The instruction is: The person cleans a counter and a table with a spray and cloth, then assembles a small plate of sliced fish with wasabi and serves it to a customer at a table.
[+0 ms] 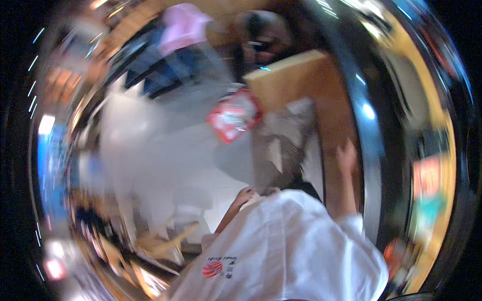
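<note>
The view is strongly blurred. My left hand (245,195) is at the front of my waist, beside the hem of my white shirt (286,240); whether its fingers grip anything cannot be made out. Out to the right, my right hand (347,155) reaches over a brown wooden counter or panel (335,101). Its fingers look apart, and nothing shows in them. Ahead of me is a red-edged package or tray (235,116) with whitish, shiny contents. The shirt bears a red round emblem and some writing.
A pale wooden ledge (286,75) juts in from the right. Beyond it is a person (263,37) in dark clothing; another person in a pink top (184,28) is at the upper left. Light grey floor (180,150) spreads ahead. A wooden chair or stool (165,240) stands lower left.
</note>
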`<state>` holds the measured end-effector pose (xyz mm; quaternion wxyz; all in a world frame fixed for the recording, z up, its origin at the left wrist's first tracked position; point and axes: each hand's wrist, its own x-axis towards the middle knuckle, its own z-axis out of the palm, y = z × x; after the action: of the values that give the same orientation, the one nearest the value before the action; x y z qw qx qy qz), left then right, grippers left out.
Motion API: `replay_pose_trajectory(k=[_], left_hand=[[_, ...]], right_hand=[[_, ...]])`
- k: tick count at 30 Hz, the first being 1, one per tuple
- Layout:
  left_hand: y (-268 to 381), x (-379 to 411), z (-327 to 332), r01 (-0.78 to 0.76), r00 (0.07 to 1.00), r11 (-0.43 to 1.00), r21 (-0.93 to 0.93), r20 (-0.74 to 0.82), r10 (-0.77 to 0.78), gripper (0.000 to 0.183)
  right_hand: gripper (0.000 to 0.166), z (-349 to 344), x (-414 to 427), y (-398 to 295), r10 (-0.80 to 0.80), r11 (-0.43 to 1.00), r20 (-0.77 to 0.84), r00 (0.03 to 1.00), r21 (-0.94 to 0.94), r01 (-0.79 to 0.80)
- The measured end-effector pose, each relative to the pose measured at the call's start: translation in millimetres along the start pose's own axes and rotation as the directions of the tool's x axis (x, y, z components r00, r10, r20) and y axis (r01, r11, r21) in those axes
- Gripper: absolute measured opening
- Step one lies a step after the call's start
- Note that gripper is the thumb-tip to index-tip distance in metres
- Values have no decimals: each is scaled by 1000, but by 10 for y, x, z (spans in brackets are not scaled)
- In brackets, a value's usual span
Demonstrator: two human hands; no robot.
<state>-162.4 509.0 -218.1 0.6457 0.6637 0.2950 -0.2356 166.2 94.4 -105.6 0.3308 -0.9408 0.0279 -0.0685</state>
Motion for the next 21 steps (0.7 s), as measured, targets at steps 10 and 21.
replay_pose_trajectory(k=[10, 21], left_hand=[[768, 806, 459, -44, 931, 934, 355, -324, 168, 39], [-262, -221, 690, 330, 821, 928, -173, -432, -372, 46]], right_hand=[[48, 1125, 828, 1173, -433, 901, 71, 899, 59, 430], [46, 1774, 630, 971, -325, 932, 747, 580, 356, 64]])
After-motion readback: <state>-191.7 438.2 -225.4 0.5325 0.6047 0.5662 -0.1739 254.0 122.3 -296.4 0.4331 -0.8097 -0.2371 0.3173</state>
